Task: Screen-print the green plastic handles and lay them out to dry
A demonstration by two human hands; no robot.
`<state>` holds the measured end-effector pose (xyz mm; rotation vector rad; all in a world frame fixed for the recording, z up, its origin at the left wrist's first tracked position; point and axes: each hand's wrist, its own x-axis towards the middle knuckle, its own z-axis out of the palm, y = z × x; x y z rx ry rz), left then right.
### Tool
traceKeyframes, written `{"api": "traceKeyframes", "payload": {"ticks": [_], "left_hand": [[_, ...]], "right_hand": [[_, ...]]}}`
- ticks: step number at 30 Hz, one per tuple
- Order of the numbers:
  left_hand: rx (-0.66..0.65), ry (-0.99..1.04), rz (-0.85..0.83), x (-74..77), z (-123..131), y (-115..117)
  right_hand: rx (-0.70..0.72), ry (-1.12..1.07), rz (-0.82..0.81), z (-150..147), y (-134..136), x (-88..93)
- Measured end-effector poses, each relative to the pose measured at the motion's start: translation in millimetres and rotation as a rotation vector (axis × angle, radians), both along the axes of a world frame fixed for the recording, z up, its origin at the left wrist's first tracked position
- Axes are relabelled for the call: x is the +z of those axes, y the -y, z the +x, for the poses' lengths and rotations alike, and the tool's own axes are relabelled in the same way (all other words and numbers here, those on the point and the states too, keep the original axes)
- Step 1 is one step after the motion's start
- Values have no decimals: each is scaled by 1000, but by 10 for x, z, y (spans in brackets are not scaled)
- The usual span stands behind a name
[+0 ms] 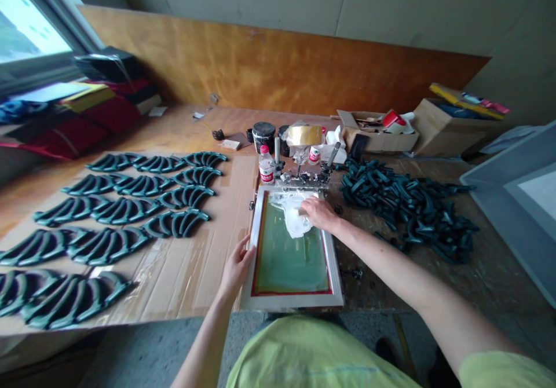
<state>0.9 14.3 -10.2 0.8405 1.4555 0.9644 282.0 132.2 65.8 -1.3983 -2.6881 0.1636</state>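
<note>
A framed printing screen with green mesh and a red inner border lies flat in front of me, clamped at its far end. My left hand grips the frame's left rail, fingers curled over its edge. My right hand presses a crumpled white cloth onto the upper part of the green mesh, fingers closed on it.
Rows of dark green curved plastic parts lie on cardboard at the left. A loose heap of the same parts sits at the right. Small bottles, black jars, tape and cardboard boxes stand behind the screen. A grey tray is far right.
</note>
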Motion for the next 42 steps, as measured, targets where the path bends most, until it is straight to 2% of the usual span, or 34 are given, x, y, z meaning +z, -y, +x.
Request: {"api": "traceKeyframes", "payload": {"ticks": [3, 6, 8, 11, 14, 17, 19, 22, 25, 27, 29, 31, 32, 34, 37, 39, 40, 42], "left_hand": [[-4, 22, -3, -23, 6, 5], [9, 38, -2, -18, 19, -1], [27, 33, -1, 10, 28, -2], [41, 35, 1, 84, 39, 3], [49, 61, -7, 168, 48, 13], [52, 64, -10, 244, 57, 24], [47, 49, -12, 310, 54, 31], [28, 52, -10, 483, 22, 38], [13, 94, -12, 761, -39, 15], [31, 62, 17, 975, -68, -42], [68, 40, 99, 1181, -60, -149], [107, 117, 241, 1370, -5, -310], [117, 176, 318, 1460, 34, -409], [113, 253, 427, 1633, 115, -624], [72, 256, 458, 1840, 185, -908], [97, 270, 481, 1873, 203, -984], [136, 282, 498, 1840, 219, -967], [188, 295, 452, 1666, 296, -812]], "right_hand": [[184, -8, 6, 141, 242, 23], [272, -15, -29, 221, 245, 91], [230, -29, -11, 192, 175, 100], [125, -64, 116, 93, 186, 4], [163, -93, 172, 73, 372, -115], [198, -143, 99, 119, 434, -75], [124, -216, 55, 101, 291, 41], [-63, -296, 30, -9, -100, 244], [-201, -289, 41, -12, -443, 395], [-292, -327, 102, 142, -545, 427], [-431, -387, 156, 381, -524, 372], [-530, -403, 121, 601, -385, 217], [-535, -390, 75, 671, -280, 107], [-461, -357, -32, 699, -39, -148], [-283, -280, -96, 539, 240, -465], [-218, -209, -91, 411, 303, -532], [-209, -184, -87, 358, 313, -515], [-222, -198, -81, 258, 352, -408]]}}
